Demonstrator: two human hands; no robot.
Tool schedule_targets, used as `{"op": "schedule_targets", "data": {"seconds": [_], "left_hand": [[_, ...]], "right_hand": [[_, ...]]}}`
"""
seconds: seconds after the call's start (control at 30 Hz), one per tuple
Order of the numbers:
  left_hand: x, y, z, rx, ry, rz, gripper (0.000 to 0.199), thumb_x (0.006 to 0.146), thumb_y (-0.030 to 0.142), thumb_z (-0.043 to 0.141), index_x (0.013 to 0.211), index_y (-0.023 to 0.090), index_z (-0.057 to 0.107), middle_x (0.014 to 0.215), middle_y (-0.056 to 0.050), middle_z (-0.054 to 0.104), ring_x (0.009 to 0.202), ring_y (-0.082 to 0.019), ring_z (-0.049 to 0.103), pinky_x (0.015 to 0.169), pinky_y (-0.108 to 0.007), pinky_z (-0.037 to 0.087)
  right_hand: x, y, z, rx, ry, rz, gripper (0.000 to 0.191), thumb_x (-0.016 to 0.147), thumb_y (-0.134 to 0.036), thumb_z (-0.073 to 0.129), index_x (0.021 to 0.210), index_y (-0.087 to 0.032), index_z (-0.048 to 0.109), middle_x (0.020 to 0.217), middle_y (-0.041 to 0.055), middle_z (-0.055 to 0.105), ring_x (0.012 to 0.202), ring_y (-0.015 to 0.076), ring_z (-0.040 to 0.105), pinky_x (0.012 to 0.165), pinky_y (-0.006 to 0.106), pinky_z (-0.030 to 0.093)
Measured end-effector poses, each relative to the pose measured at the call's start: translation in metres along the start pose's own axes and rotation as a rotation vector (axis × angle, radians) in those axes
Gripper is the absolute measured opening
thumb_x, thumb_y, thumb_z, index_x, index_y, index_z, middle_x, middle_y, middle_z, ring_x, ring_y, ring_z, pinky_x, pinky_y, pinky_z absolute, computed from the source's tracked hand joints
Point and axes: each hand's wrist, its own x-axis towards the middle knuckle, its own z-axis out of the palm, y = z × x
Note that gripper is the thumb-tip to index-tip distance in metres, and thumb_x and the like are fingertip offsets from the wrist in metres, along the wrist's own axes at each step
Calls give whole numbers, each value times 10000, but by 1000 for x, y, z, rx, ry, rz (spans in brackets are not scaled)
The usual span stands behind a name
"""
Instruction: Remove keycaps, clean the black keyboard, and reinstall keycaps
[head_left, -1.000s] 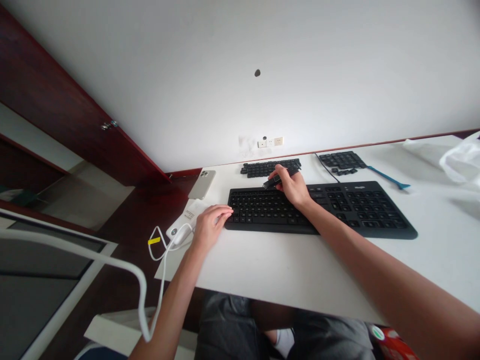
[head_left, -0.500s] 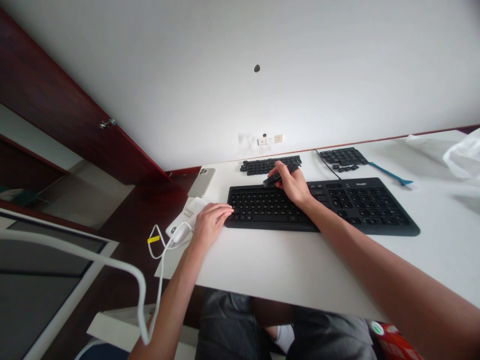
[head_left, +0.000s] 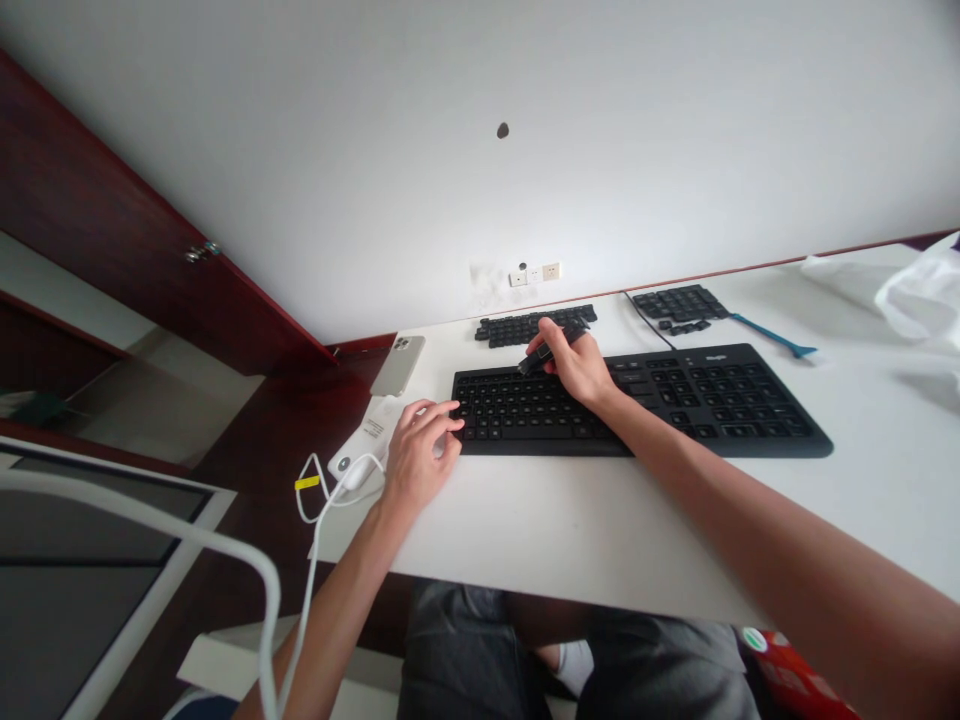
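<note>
While your right hand (head_left: 576, 366) keeps a closed grip on the black tool (head_left: 534, 357) mid-frame, your left (head_left: 420, 455) grip is half-open, visibly empty, at the left edge of the keyboard (head_left: 540, 420), center counter (head_left: 555, 520).

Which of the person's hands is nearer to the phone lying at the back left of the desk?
Left: the left hand is just in front of the phone; the right is farther off, over the keyboard.
</note>
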Motion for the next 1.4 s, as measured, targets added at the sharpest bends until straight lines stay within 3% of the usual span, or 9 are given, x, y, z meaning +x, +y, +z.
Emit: {"op": "schedule_targets", "data": {"seconds": [0.33, 0.53, 0.8, 1.0, 1.17, 1.27, 1.4], "left_hand": [[3, -1, 5, -35, -25, -43, 226, 869, 39, 599, 943, 243, 664, 1299, -25, 759, 1279, -272, 586, 1138, -501, 494], [3, 3, 5, -26, -45, -27, 110, 944, 135, 615, 919, 240, 633, 1314, -52, 719, 1242, -279, 596, 1102, -497, 501], [1, -1, 3, -96, 24, -114, 191, 994, 179, 565, 1153, 251, 645, 1228, -75, 667, 1197, -260, 629, 1052, -443, 526], [2, -7, 4, -210, 24, -171, 208, 994, 190, 566, 1162, 253, 672, 1191, -67, 681, 1132, -236, 663, 942, -379, 556], [1, -7, 4, -266, 27, -229, 216, 971, 195, 587, 1162, 247, 673, 1172, -57, 684, 969, -192, 661, 869, -339, 545], [1, -7, 4, -269, 21, -244, 226, 963, 180, 580, 1159, 241, 675, 1145, -55, 687, 919, -182, 646, 868, -336, 542], [2, -7, 3, -263, 3, -270, 230, 956, 159, 576, 1146, 234, 681, 1122, -57, 698, 896, -183, 651, 868, -341, 546]], "right_hand": [[0, 1, 3, -10, -21, 17, 728, 946, -820, 465, 798, -175, 770, 665, 51, 666, 579, 165, 584, 639, 318, 460], [-1, 1, 4, -19, -31, -10, 700, 964, -792, 464, 794, -181, 759, 655, 46, 659, 580, 172, 586, 637, 322, 461], [-3, -3, 4, -45, -69, -54, 589, 992, -696, 502, 822, -193, 757, 673, 34, 664, 609, 174, 601, 646, 323, 460], [-6, -14, 12, 10, -208, -90, 358, 885, -534, 727, 961, -190, 792, 800, 47, 749, 735, 196, 656, 698, 327, 509], [-10, -18, 20, 151, -330, -42, 375, 804, -449, 808, 1064, -179, 806, 985, 78, 798, 888, 227, 712, 838, 377, 566], [-15, -19, 23, 95, -373, -79, 326, 818, -423, 798, 1053, -197, 809, 1046, 75, 804, 958, 247, 725, 897, 400, 567], [-27, -20, 29, -51, -454, -199, 276, 875, -348, 731, 1112, -228, 802, 1056, 55, 801, 903, 234, 714, 809, 375, 554]]}}
